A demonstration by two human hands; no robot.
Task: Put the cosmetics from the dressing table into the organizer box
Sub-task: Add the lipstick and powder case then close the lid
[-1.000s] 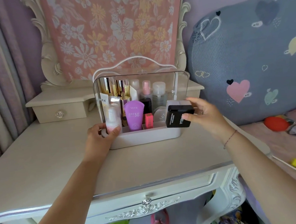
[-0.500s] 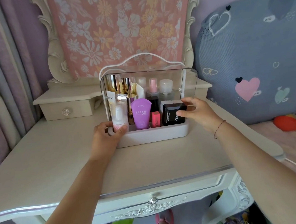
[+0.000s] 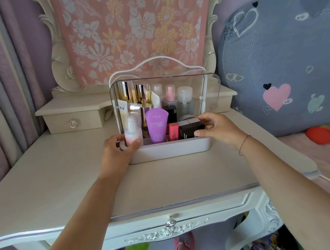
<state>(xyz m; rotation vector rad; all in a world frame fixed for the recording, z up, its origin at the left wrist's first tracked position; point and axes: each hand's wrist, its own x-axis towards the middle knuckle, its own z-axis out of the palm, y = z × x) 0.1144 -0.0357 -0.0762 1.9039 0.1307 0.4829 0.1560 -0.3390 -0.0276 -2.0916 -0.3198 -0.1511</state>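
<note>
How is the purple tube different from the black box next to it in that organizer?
The purple tube stands upright, flat end up, while the black box lies on its side. The tube is taller; the box sits low. No hand touches the tube, but the right hand grips the box. The tube stands mid-front, the box at the front right. Both are in the organizer box.

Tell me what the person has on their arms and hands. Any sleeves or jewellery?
No sleeves show: both forearms are bare right up to the picture's edge. The right hand has a thin dark string bracelet looped around its wrist. The left hand wears nothing that shows, no ring, watch or glove.
</note>
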